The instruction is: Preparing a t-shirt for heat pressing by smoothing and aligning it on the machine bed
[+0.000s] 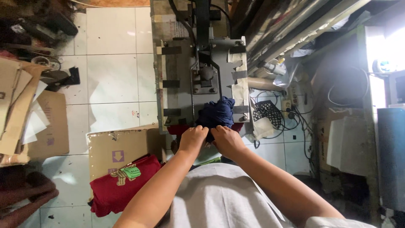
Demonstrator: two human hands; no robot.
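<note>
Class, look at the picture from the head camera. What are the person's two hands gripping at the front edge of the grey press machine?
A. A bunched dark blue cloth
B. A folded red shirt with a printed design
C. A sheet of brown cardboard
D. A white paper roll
A: both the left hand and the right hand grip the bunched dark blue cloth on the grey press machine; the red shirt lies apart on the cardboard box.

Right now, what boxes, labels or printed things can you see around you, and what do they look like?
Cardboard box: on the floor left of the hands, flat brown, with purple arrow marks.
Red garment: lying on that box, with a green and tan print.
Cardboard sheets: stacked at the far left, brown.
White sheet: at right, blank rectangle.
</note>
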